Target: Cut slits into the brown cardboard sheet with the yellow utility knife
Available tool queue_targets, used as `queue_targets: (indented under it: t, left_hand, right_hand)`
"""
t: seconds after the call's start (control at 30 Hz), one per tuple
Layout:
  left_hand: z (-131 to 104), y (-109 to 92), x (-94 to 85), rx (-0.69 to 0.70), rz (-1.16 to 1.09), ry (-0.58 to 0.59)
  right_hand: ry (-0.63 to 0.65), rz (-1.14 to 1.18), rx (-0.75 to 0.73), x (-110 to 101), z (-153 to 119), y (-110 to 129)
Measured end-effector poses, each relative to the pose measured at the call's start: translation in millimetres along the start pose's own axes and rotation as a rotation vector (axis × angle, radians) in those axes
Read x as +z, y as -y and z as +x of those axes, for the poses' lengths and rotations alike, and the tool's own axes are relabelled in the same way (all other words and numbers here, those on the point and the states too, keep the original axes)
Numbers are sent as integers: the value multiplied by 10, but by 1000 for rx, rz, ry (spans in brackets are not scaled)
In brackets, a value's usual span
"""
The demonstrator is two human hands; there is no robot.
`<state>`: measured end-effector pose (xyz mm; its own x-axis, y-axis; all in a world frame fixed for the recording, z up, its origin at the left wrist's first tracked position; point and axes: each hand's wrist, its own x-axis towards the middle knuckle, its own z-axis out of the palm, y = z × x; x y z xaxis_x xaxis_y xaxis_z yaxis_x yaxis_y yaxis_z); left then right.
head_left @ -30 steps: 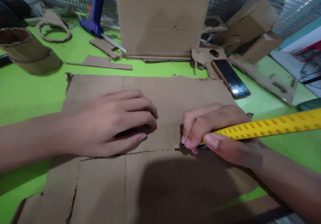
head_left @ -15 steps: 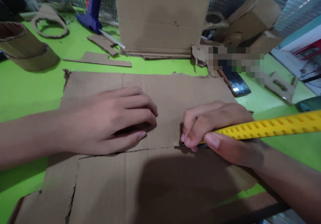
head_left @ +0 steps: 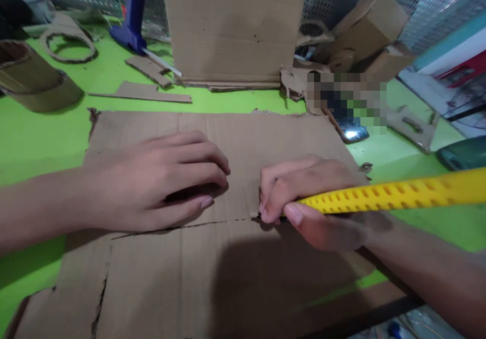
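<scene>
A large sheet of brown cardboard [head_left: 144, 278] lies under both hands. A long thin cut runs across it below my left hand, and a rougher slit goes down near its left side. My left hand [head_left: 170, 182] rests palm down on the sheet above the cut, fingers loosely bent and holding nothing. My right hand [head_left: 307, 192] grips a utility knife with a yellow ridged handle [head_left: 387, 194]. Its tip meets the cardboard at the right end of the cut; most of the blade is hidden by my fingers.
Behind the sheet stand an upright cardboard panel [head_left: 233, 30] and a blue glue gun [head_left: 131, 27]. A cardboard tube [head_left: 41, 83] is at left. At right are a phone [head_left: 353, 126], cardboard scraps and a dark green object [head_left: 461, 152]. The green table's front edge shows lower right.
The whole view has shifted slightly, so things sit further left. My right hand and the knife have moved a little left over the cardboard. My left hand stays in place on the sheet.
</scene>
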<state>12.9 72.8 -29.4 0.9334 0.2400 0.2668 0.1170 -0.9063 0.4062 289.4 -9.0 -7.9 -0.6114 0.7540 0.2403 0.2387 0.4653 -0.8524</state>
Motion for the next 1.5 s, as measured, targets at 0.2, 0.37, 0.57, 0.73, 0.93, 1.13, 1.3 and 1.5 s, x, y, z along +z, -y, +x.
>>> queue_targets:
  t: [0.2,0.37,0.57,0.73,0.93,1.13,1.3,1.5]
  left_hand:
    - [4,-6,4,1,11,-4]
    - [11,0,-1,6,-1,-2]
    - [5,19,4,20,-5,-8]
    - [9,29,7,27,-36,-30]
    - [19,17,-12,38,-28,-18]
    - [7,-60,-17,-57,234,-176]
    - [-312,-208,-141,-323,455,-91]
    - [-647,-459,-377,-853,464,-33]
  right_hand:
    - [-50,44,91,-61,-13,37]
    - [-8,71,48,-35,-11,24]
    - [23,56,20,30,2,23]
    - [45,34,40,42,-29,-36]
    - [97,68,40,0,-19,-44]
    - [60,2,16,-31,-34,-24]
    - [-139,-2,-8,-12,-74,-98]
    - [-519,-371,-102,-23,42,-176]
